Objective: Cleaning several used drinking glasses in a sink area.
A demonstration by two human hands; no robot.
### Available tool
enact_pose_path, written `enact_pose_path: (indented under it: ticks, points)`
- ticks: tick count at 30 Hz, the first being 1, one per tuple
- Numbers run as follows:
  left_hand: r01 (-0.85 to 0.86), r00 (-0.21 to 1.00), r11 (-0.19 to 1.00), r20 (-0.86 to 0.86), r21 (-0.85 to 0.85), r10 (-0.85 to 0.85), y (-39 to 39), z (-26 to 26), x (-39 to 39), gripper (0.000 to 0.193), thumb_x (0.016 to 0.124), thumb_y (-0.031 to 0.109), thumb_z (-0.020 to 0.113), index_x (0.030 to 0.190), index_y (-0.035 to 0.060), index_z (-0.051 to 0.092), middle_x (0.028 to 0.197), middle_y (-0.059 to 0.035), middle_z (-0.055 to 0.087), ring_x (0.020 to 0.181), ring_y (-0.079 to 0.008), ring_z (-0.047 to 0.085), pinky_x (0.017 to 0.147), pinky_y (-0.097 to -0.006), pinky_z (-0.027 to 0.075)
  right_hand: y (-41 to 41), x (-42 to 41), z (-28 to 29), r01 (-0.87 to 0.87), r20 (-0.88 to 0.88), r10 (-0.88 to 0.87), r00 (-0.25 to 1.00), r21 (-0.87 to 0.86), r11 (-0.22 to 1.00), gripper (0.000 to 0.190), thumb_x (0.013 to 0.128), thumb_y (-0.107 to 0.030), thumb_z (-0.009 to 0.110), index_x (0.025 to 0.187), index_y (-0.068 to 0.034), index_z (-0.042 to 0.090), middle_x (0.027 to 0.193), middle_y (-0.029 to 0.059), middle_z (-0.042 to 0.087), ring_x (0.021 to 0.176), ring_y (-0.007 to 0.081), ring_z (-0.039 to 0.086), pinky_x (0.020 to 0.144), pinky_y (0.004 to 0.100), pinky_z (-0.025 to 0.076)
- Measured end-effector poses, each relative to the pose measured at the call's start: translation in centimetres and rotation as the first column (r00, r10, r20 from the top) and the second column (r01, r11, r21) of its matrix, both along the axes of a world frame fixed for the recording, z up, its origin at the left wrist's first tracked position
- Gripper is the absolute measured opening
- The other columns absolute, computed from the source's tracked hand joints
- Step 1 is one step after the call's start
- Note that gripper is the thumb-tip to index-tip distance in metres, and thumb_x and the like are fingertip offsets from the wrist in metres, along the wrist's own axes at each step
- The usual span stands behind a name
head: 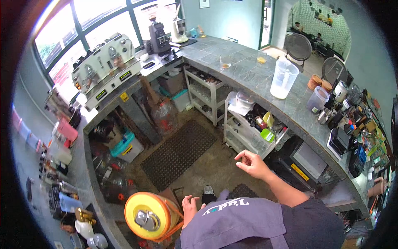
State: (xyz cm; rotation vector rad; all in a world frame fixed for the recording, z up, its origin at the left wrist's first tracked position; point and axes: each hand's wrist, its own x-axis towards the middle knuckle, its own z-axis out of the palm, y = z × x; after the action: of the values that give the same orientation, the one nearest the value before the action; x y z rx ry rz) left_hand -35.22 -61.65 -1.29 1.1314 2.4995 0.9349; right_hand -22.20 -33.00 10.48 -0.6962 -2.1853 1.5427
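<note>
My right hand (253, 165) hangs over the floor with fingers loosely curled, thumb apart, holding nothing. It is nearest the white trolley (247, 143), whose top tray carries bottles and plastic tubs. My left hand (190, 206) is low, close to my apron (236, 219); its fingers are bent and spread, nothing in them. Part of that hand is hidden behind the apron. Just left of it stands a round container with a yellow lid (136, 207) and orange rim, probably a drinks cooler. A shiny metal piece (147, 220) sits on the lid. An orange handle (173, 228) rises at its side.
A grey tiled counter (239, 67) curves round me. It bears an espresso machine (105, 67), a coffee grinder (160, 39), two glasses and a plastic pitcher (283, 79). A rubber mat (180, 152) lies ahead. Beneath the counter are a teal-lidded box (127, 149) and large bottles (164, 116).
</note>
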Motion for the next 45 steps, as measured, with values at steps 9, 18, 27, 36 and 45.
enact_pose_path:
  ticks: [9, 18, 27, 36, 45]
  points:
    - [0.181, 0.983, 0.983, 0.012, 0.034, -0.182, 10.0, -0.9, -13.9, 0.044, 0.076, 0.027, 0.07, 0.11, 0.0039, 0.055, 0.12, -0.0223, 0.042, 0.119, -0.0389, 0.036, 0.099, -0.0472, 0.032, 15.4, -8.7, -3.0, 0.508, -0.288, -0.492, 0.822, -0.023, 0.861, 0.037, 0.077, -0.005, 0.068, 0.11, -0.006, 0.05, 0.072, -0.0039, 0.049, 0.063, 0.0032, 0.047, 0.059, 0.0183, 0.04]
    - [0.178, 0.984, 0.984, -0.01, -0.022, -0.178, 19.9, 0.2, -24.2, 0.038, 0.075, 0.018, 0.069, 0.106, 0.0, 0.054, 0.114, -0.0224, 0.044, 0.113, -0.0384, 0.039, 0.094, -0.0456, 0.036, 37.1, -18.2, -4.7, 0.77, -0.419, -0.709, 0.566, -0.036, 0.636, 0.045, 0.073, -0.01, 0.072, 0.112, -0.006, 0.05, 0.08, 0.002, 0.055, 0.071, 0.0113, 0.053, 0.067, 0.0263, 0.046]
    - [0.134, 0.987, 0.969, 0.115, -0.207, -0.112, 31.8, -3.6, -29.8, 0.043, 0.075, 0.025, 0.07, 0.106, -0.0002, 0.057, 0.112, -0.0213, 0.044, 0.111, -0.0355, 0.041, 0.094, -0.0432, 0.036, 64.9, -22.1, -6.2, 0.971, -0.37, -0.897, 0.24, 0.106, 0.216, 0.076, 0.058, -0.03, 0.084, 0.117, -0.001, 0.045, 0.107, 0.016, 0.057, 0.097, 0.025, 0.058, 0.084, 0.0357, 0.047]
    - [0.024, 0.976, 0.959, 0.216, -0.283, 0.039, 36.3, -13.6, -32.9, 0.039, 0.078, 0.042, 0.063, 0.1, 0.0104, 0.064, 0.105, -0.0156, 0.051, 0.103, -0.032, 0.047, 0.088, -0.0388, 0.039, 81.7, -23.5, -10.0, 0.958, -0.179, -0.979, 0.099, 0.285, 0.045, 0.111, 0.048, -0.037, 0.087, 0.135, 0.001, 0.03, 0.131, 0.0238, 0.042, 0.121, 0.0339, 0.043, 0.1, 0.0395, 0.036]
    - [-0.058, 0.971, 0.956, 0.205, -0.288, 0.121, 40.6, -4.1, -30.9, 0.042, 0.075, 0.034, 0.069, 0.106, 0.0065, 0.059, 0.109, -0.0177, 0.048, 0.106, -0.0336, 0.045, 0.093, -0.0416, 0.038, 85.3, -25.5, -12.3, 0.959, -0.333, -0.928, 0.168, 0.274, 0.075, 0.099, 0.049, -0.039, 0.088, 0.128, -0.004, 0.041, 0.126, 0.0166, 0.048, 0.115, 0.0297, 0.048, 0.097, 0.0401, 0.039]
